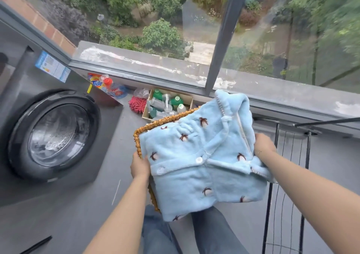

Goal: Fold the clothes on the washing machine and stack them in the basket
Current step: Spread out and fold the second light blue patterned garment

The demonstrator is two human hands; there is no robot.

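1. Above the wicker basket (145,130), near the middle of the view, a folded light-blue fleece garment (200,156) with small dark bird-like motifs and white buttons is held flat between two hands.
2. At the garment's left edge, the left hand (139,165) grips the fabric, fingers tucked under it and thumb on top, right beside the basket's woven rim.
3. At the garment's right edge, the right hand (264,145) holds the fabric with fingers curled round a bunched fold.
4. Only the basket's far-left corner and left rim show; the garment covers the rest, and whether it touches the basket cannot be told.
5. To the left stands a grey washing machine (52,134) with a round glass door, a blue label on its front.
6. Farther off, by the window sill, lie a Tide detergent bag (95,81), a red-capped bottle (113,89), a pink mop head (137,105) and a cardboard box of bottles (167,101).
7. On the right a black drying rack (292,156) stands against the grey floor.
8. Nearest the camera, the person's jeans-clad legs (161,232) show beneath the garment.
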